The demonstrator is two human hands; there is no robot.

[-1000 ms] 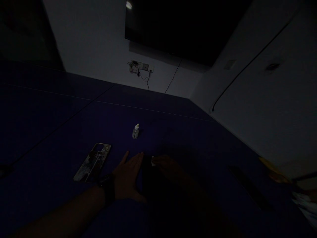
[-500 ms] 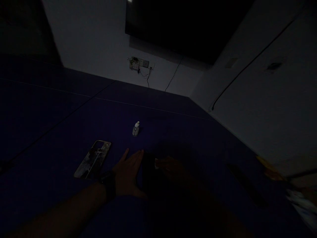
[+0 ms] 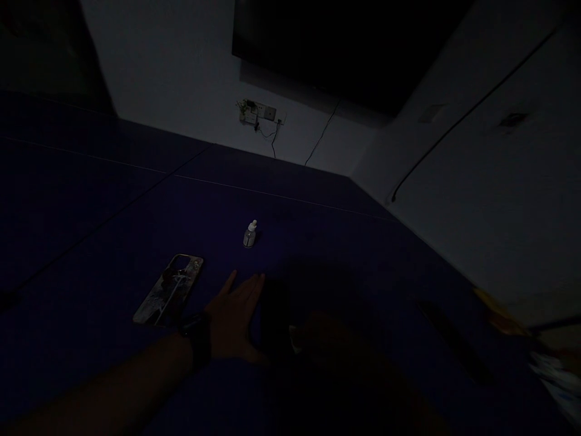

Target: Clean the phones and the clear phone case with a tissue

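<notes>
The scene is very dark. My left hand (image 3: 233, 315), with a dark watch (image 3: 196, 333) on its wrist, lies on the blue surface with fingers stretched out and thumb spread. Its fingertips and thumb rest along the left edge of a flat black object (image 3: 275, 306), possibly a phone; its lower part is lost in shadow. Over that object's right side, my right hand (image 3: 324, 339) is mostly in darkness. A small white piece (image 3: 295, 340) shows at its fingertips; its kind is unclear. A patterned phone case (image 3: 170, 290) lies left of my left hand.
A small bottle with a white cap (image 3: 249, 235) stands beyond my left hand. At right lies a long dark object (image 3: 451, 339), with a yellow item (image 3: 499, 312) near the wall. A black screen (image 3: 340, 48) hangs above wall sockets (image 3: 261, 112).
My right hand has moved down toward me along the black object, with the white piece at its fingertips. My left hand stays in place. The view has shifted slightly.
</notes>
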